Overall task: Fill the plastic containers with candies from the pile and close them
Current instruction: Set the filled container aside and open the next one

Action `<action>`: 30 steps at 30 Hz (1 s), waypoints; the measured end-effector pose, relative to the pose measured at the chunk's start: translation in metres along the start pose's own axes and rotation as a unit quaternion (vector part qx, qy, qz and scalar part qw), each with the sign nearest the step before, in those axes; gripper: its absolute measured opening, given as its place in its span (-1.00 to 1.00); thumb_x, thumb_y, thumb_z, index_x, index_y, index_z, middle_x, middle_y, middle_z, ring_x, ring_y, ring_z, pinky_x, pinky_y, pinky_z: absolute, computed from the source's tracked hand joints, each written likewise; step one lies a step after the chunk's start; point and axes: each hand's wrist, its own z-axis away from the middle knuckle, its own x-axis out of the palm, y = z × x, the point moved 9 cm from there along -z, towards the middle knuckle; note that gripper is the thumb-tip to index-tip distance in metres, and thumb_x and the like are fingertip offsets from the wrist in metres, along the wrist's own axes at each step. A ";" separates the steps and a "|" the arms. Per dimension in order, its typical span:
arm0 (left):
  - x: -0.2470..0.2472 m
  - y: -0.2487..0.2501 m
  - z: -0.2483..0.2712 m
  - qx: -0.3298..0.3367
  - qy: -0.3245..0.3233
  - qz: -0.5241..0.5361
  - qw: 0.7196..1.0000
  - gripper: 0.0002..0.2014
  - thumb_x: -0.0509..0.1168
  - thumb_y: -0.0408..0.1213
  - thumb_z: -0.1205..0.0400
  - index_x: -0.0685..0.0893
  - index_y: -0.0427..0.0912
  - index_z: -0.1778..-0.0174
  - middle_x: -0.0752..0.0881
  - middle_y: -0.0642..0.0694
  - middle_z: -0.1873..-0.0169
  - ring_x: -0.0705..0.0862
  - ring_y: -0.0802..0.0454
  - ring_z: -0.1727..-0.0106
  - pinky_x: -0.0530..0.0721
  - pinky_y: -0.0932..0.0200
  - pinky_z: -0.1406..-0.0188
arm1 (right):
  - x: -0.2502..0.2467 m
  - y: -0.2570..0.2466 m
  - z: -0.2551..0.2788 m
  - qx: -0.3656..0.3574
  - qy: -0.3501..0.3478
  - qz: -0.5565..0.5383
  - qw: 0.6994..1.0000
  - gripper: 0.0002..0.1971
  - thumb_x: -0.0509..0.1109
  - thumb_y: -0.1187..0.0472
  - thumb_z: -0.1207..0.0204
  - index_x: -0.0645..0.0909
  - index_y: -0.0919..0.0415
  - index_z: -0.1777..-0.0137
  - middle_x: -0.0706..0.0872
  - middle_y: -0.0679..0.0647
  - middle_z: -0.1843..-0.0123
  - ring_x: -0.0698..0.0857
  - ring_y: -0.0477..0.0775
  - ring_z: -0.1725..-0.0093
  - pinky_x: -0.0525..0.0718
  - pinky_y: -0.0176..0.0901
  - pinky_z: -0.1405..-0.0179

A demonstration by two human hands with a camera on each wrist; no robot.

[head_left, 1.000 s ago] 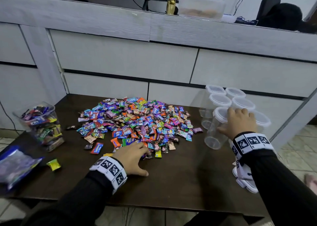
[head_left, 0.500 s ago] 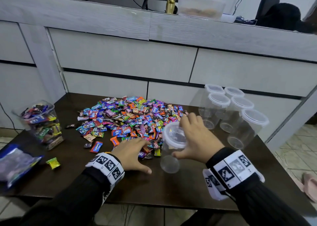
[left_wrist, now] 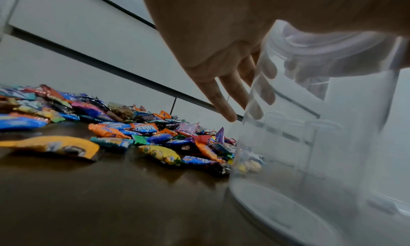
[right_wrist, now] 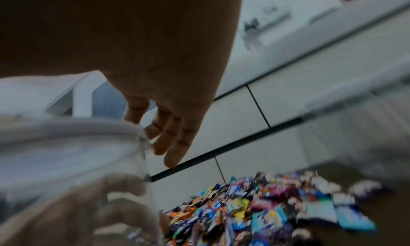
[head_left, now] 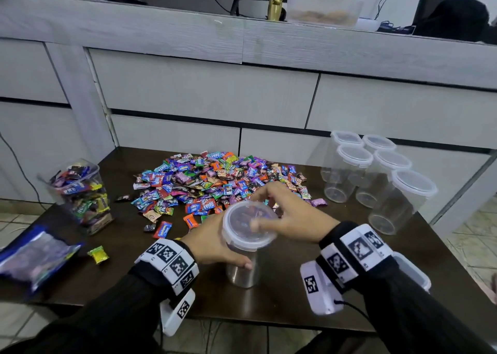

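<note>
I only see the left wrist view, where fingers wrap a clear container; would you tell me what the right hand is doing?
Observer: The right hand lies over the container's lid, thumb on top and fingers reaching past the far rim. The lid is on.
Operator: Thank you. How many other containers are waiting?
Observer: Five empty lidded containers stand together at the table's far right.
Operator: Has any container been filled?
Observer: Yes, one candy-filled container stands near the table's left edge, left of the candy pile.
</note>
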 end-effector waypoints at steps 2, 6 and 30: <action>0.000 -0.001 -0.002 -0.013 0.001 -0.005 1.000 -0.14 0.73 -0.05 -0.01 0.59 0.15 -0.27 0.77 0.06 -0.21 0.69 0.12 -0.32 0.57 -0.09 -0.45 | -0.011 0.013 -0.009 0.054 0.054 -0.064 0.995 -0.68 0.22 -0.27 -0.52 0.49 -0.02 0.15 0.62 0.03 0.10 0.55 -0.04 0.13 0.53 -0.08 0.04; 0.004 -0.002 -0.005 -0.032 -0.014 -0.007 0.999 -0.14 0.72 -0.13 -0.04 0.58 0.11 -0.29 0.77 0.04 -0.22 0.68 0.14 -0.33 0.56 0.04 -0.44 | -0.003 0.032 -0.024 0.137 0.008 0.025 0.990 -0.56 0.07 -0.02 -0.73 0.45 0.12 0.37 0.52 0.01 0.39 0.49 -0.04 0.39 0.40 -0.18 0.34; 0.003 0.002 0.000 -0.027 -0.011 -0.097 0.995 -0.04 0.63 0.27 -0.03 0.28 0.48 -0.31 0.62 0.27 -0.27 0.61 0.32 -0.26 0.68 0.16 -0.22 | -0.016 0.056 -0.016 0.198 0.000 -0.009 0.980 -0.58 0.60 -0.18 -0.25 0.56 0.11 0.18 0.66 -0.01 0.33 0.62 -0.05 0.38 0.60 -0.19 0.31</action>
